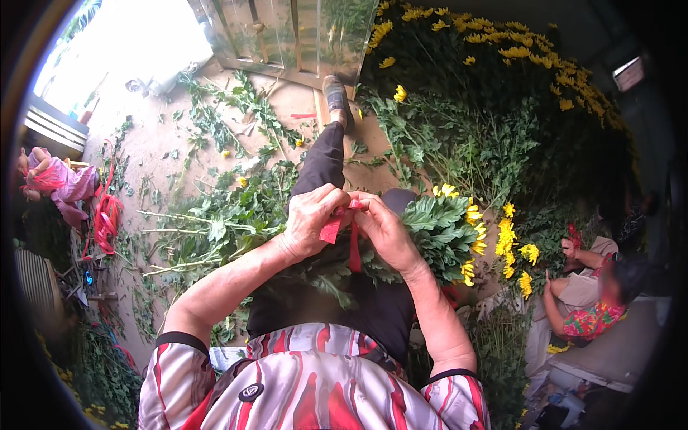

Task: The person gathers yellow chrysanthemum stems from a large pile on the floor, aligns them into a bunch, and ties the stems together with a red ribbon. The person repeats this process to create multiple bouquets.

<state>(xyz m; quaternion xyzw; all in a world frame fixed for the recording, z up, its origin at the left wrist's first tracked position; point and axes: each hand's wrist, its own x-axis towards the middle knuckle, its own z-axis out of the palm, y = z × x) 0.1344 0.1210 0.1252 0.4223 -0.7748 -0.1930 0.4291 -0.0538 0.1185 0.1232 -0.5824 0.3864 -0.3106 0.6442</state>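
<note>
A leafy bunch of yellow chrysanthemums (438, 228) lies across my lap, its blooms to the right and its bare stems to the left. Over its middle, my left hand (317, 217) pinches a red ribbon (330, 228) between thumb and fingers. My right hand (384, 228) grips the same ribbon close beside it, the fingertips of both hands nearly meeting. One ribbon end hangs below my left fingers, another between the hands. Whether the ribbon is knotted there is hidden by the fingers.
Cut stems and leaves (215, 115) litter the floor. Massed yellow chrysanthemums (516, 52) stand at the upper right, near a metal-framed door panel (301, 40). A person (586, 306) sits at the right, another (64, 180) at the far left beside a heap of red ribbon (107, 217).
</note>
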